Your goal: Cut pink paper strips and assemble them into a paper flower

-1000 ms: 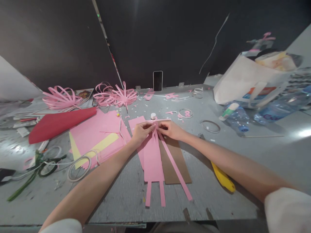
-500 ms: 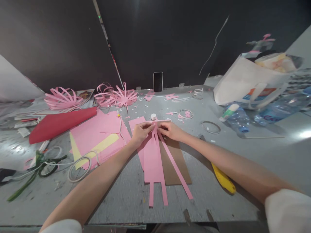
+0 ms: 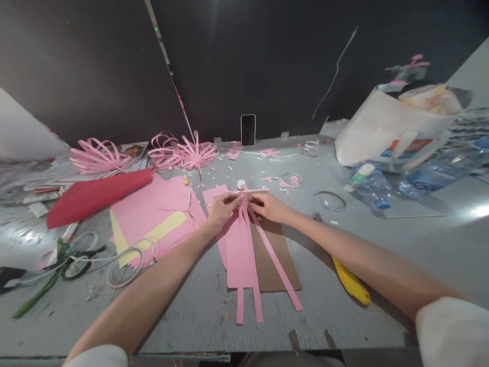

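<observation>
My left hand [image 3: 223, 209] and my right hand [image 3: 265, 205] meet over the middle of the table, fingers pinched on the top ends of several pink paper strips [image 3: 275, 260]. The strips fan downward toward me. Two of them hang past the lower edge of a pink paper sheet [image 3: 239, 255], and one slants right across a brown cardboard sheet [image 3: 273, 260]. Just beyond my fingertips stands a small white cap [image 3: 241, 184]. My fingers partly cover the joined ends of the strips.
Pink sheets [image 3: 141, 204], a red sheet [image 3: 95, 196] and green-handled scissors [image 3: 74, 265] lie left. Pink paper-strip bundles [image 3: 196, 152] and a phone [image 3: 248, 129] stand at the back. Right are a yellow cutter [image 3: 350, 283], a glue stick [image 3: 359, 177], bottles [image 3: 435, 176] and a white bag [image 3: 376, 125].
Both hands stay pinched at the same spot. The lower ends of the strips have shifted very slightly; the rest looks the same.
</observation>
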Available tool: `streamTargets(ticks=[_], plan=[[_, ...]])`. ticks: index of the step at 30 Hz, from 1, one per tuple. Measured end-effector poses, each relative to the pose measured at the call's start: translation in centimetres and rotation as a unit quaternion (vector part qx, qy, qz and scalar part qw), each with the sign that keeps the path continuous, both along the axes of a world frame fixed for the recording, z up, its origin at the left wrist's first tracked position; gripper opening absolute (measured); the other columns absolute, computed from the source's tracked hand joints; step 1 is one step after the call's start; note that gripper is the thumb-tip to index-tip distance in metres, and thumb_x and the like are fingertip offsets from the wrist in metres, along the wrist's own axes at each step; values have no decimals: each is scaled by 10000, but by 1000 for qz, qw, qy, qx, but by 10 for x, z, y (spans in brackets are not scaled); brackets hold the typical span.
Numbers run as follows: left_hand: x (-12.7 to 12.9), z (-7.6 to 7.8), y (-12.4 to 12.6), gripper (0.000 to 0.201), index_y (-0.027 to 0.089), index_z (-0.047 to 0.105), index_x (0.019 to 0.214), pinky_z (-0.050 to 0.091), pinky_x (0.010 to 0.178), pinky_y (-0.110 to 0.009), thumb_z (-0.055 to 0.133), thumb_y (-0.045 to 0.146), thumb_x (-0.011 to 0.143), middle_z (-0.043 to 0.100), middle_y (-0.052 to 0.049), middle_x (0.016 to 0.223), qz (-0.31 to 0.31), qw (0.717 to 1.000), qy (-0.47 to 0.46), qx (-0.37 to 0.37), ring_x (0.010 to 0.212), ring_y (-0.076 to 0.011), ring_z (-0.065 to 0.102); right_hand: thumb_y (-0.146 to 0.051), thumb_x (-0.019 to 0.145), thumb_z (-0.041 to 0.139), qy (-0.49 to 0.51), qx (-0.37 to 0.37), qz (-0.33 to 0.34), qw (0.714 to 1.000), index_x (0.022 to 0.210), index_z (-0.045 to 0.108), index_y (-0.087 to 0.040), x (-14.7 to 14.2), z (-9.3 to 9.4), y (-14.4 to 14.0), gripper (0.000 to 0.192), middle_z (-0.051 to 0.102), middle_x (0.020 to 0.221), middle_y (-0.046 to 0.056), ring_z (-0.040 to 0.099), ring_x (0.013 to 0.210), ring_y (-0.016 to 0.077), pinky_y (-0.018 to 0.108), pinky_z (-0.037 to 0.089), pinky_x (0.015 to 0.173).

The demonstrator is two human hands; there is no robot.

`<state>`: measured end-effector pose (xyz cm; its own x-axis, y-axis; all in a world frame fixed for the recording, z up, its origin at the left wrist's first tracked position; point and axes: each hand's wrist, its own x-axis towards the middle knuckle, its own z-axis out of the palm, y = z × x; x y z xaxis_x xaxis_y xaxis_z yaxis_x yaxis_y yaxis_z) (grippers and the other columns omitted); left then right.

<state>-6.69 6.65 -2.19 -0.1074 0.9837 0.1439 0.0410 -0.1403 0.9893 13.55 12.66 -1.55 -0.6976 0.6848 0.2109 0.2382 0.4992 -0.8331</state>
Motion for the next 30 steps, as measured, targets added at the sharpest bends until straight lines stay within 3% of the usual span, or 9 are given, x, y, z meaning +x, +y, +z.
streamTargets(ticks=[6, 9, 12, 15, 19, 25, 30], plan=[[6, 8, -9, 310, 188, 827, 991, 551, 801, -325, 749, 480, 918, 818, -104, 1036, 83, 991, 83, 61, 898, -218, 732, -401, 1028, 549, 44, -82, -45, 995, 879, 642, -216, 1, 4, -3, 255, 574, 648, -40, 541, 530, 147, 302, 422, 564], [-1, 17, -6, 297, 184, 816, 957, 546, 813, -324, 731, 467, 934, 822, -96, 994, 102, 985, 120, 65, 900, -221, 742, -393, 1024, 548, 46, -93, -50, 993, 884, 655, -216, 1, 3, -3, 249, 556, 604, -52, 535, 490, 144, 298, 414, 539], [-17, 27, 0, 283, 154, 787, 1066, 531, 719, -308, 769, 360, 872, 809, -64, 827, 94, 980, 175, -5, 737, -204, 728, -369, 1015, 546, 41, -84, -46, 994, 871, 655, -217, 0, 1, -3, 236, 571, 611, -50, 554, 497, 141, 289, 419, 538], [-35, 41, 5, 470, 150, 697, 1269, 508, 626, -290, 785, 273, 824, 798, -20, 754, 83, 967, 229, -70, 583, -183, 690, -370, 1009, 542, 44, -94, -46, 993, 871, 643, -217, -1, 0, -3, 229, 568, 611, -54, 559, 496, 139, 282, 421, 530], [-56, 53, 10, 380, 190, 692, 1145, 499, 621, -292, 798, 215, 781, 780, -1, 690, 73, 942, 308, -111, 555, -196, 694, -377, 1014, 535, 36, -89, -43, 994, 876, 646, -210, -1, -2, -2, 244, 579, 621, -49, 560, 508, 136, 275, 409, 532], [-82, 33, 24, 499, 163, 663, 1256, 539, 820, -365, 806, 238, 784, 774, -25, 710, 132, 935, 323, -56, 724, -260, 754, -367, 1019, 545, 22, -77, -39, 996, 840, 609, -219, -1, 1, -2, 241, 582, 620, -43, 573, 519, 141, 282, 417, 554], [-82, 23, 27, 389, 131, 667, 1328, 542, 977, -422, 570, 260, 974, 775, -156, 1140, 188, 902, 389, 32, 1004, -279, 738, -345, 1023, 537, 6, -73, -39, 997, 827, 604, -221, 0, 6, -5, 242, 594, 622, -37, 578, 523, 143, 283, 413, 555]])
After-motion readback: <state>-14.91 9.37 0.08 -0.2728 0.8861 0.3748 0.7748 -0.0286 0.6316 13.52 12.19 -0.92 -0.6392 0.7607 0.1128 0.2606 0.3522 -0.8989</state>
